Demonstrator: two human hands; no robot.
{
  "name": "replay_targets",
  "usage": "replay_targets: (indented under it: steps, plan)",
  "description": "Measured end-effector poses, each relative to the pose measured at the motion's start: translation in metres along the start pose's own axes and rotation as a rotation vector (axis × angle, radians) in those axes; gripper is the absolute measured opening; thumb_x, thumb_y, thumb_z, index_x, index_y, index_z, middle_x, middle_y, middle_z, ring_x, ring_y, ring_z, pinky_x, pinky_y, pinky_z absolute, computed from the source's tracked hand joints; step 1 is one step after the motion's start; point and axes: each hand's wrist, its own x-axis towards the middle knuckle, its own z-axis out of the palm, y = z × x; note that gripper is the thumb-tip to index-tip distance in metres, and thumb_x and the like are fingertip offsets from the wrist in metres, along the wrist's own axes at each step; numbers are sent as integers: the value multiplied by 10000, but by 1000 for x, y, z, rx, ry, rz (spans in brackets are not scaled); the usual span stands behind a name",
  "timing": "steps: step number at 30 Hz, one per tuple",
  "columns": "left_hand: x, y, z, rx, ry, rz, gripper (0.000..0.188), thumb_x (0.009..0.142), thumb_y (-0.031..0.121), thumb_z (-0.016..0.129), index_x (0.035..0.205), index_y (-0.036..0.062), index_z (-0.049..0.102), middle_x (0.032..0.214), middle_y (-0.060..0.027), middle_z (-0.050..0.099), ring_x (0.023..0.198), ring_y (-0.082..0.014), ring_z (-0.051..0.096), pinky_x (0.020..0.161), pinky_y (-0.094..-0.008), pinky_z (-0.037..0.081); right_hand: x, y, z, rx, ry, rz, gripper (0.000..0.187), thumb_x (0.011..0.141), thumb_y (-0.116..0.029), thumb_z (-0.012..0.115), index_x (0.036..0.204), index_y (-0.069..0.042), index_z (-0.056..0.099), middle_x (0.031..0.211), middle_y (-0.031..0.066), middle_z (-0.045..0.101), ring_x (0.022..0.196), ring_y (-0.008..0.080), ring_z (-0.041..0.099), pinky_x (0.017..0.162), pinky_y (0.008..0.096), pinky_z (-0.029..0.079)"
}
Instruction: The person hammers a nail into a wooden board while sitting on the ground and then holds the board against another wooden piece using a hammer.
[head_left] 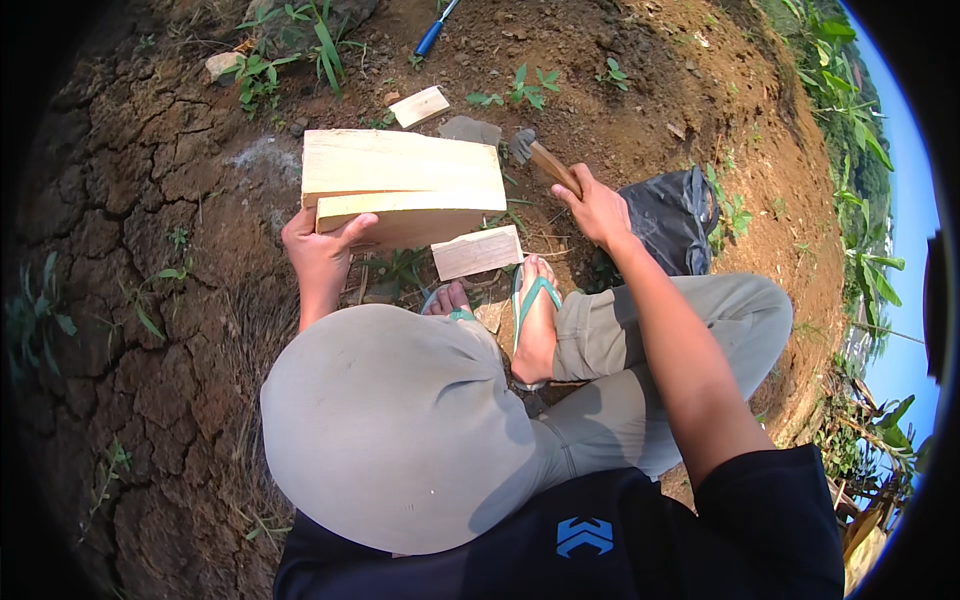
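My left hand (325, 240) grips the left end of a piece made of pale wooden boards (400, 165), with the thumb over the near board's edge. A narrow gap shows between the two upper edges. Its underside is hidden. To the right, my right hand (598, 208) is wrapped round the wooden handle of a hammer (550, 162). The hammer's dark metal head is just right of the boards, apart from them. A small wood block (478, 253) is close below the boards' right part, near my feet. Another small wood block (420, 106) lies on the soil beyond them.
A blue-handled tool (430, 38) lies at the far edge. A flat grey stone (470, 130) is behind the boards. Right of my foot is a black bag (672, 220). Cracked soil (130, 300) spreads at left, with weeds around. My bent knees are close below.
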Motion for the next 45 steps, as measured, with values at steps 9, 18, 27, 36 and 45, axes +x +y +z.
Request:
replay_targets:
  steps: [9, 18, 27, 36, 45]
  plan:
    - [-6, -15, -14, 47, 24, -70, 364, 740, 121, 939, 995, -53, 745, 913, -55, 755, 824, -112, 681, 739, -280, 558, 24, 32, 47, -185, 192, 204, 484, 989, -363, 641, 1329, -88, 433, 1232, 226, 576, 1171, 443, 573, 952, 532, 485]
    - [1, -6, 33, 58, -275, -23, 430, 675, 107, 960, 1016, -53, 752, 910, -59, 765, 807, -114, 709, 730, -279, 590, 61, -178, -16, 852, -174, -496, 657, 1019, -579, 520, 1189, 41, 657, 1105, 205, 704, 1023, 298, 659, 929, 402, 492]
    - [0, 9, 53, 314, -406, -75, 404, 659, 63, 953, 1005, -28, 766, 944, -66, 767, 835, -122, 718, 751, -289, 598, 55, -191, 9, 936, -292, -375, 586, 983, -469, 562, 750, 61, 654, 702, 78, 649, 712, 135, 582, 694, 365, 480]
    - [-9, 2, 43, 55, -305, -188, 311, 665, 97, 965, 883, 17, 758, 839, -10, 741, 780, -87, 680, 704, -271, 551, 49, -180, -40, 1299, -325, -437, 424, 1020, -378, 510, 850, -29, 682, 728, 46, 633, 656, 134, 614, 647, 281, 486]
    - [-3, -2, 26, -77, -184, -93, 319, 672, 90, 962, 887, 9, 741, 875, -25, 740, 813, -100, 677, 753, -280, 556, 51, -144, -106, 1524, -539, -845, 571, 991, -479, 385, 681, -40, 579, 586, 92, 564, 561, 200, 601, 583, 325, 517]
